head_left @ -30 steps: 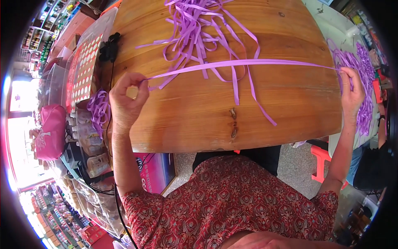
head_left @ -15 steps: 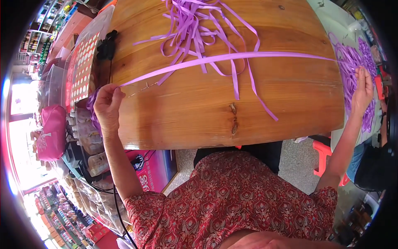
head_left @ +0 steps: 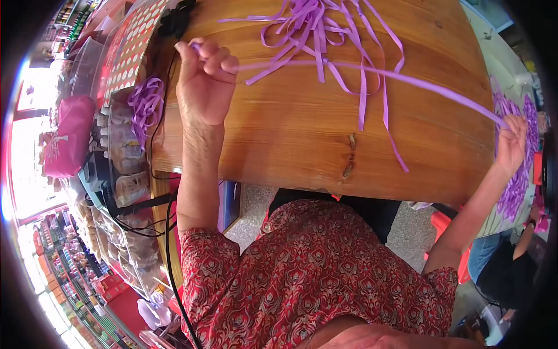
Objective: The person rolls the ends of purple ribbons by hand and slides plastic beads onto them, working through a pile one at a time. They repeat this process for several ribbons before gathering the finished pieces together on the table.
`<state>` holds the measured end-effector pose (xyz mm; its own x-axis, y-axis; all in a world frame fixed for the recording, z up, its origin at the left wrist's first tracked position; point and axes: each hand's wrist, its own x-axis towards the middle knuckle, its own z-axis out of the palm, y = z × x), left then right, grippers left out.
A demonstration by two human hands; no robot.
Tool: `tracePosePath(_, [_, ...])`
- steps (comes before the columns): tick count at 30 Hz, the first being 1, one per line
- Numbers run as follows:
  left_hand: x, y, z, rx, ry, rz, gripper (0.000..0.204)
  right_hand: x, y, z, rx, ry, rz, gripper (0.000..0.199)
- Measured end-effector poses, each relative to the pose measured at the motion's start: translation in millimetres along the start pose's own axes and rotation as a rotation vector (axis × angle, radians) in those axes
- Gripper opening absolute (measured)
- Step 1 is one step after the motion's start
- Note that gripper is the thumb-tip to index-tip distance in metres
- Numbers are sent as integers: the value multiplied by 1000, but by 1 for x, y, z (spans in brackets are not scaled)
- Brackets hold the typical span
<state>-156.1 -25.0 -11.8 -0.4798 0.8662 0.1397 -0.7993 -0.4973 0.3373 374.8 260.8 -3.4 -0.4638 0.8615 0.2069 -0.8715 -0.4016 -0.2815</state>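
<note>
A long purple ribbon (head_left: 401, 78) stretches above the table between my two hands, sloping down to the right and slightly blurred. My left hand (head_left: 206, 81), raised over the table's left side, has its fingers curled around the ribbon's left part; a bit of purple shows by the fingertips. Past the table's right edge, my right hand (head_left: 511, 142) pinches the other end. Behind the taut strip lies a loose pile of cut purple ribbons (head_left: 314, 26), several tails trailing toward me. Another purple bundle (head_left: 146, 104) hangs at the table's left edge.
The wooden table (head_left: 279, 151) has a curved-looking front edge close to my body. More purple ribbons (head_left: 514, 192) heap on a pale surface at right, near a seated person's jeans (head_left: 488, 256). At left stand a dotted box (head_left: 131, 46), black cable (head_left: 168, 250) and pink bag (head_left: 72, 136).
My left hand has moved up and right, away from the table's left edge. The right hand has dropped slightly, and the ribbon now slopes down to the right. The view has shifted.
</note>
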Motion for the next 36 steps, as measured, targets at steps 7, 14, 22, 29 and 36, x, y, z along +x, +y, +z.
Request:
tracePosePath(7, [-20,-53,36,657,5,-129,22,-9,116,63,-1299,15,-103,36])
tracePosePath(14, [-30,-85,60,573,-23,-398,23,-18,236,110,-1589,-443,20,28])
tracePosePath(22, [-35,-111,56,464,-45,-523,29,-21,274,109,-1415,-577,22,37])
tracePosePath(29, [-27,-116,52,400,-156,-606,41,-24,273,106,-1267,-551,135,23])
tracePosePath(36, [-34,-120,59,387,-63,-582,26,-19,264,100,-1550,-564,-111,22])
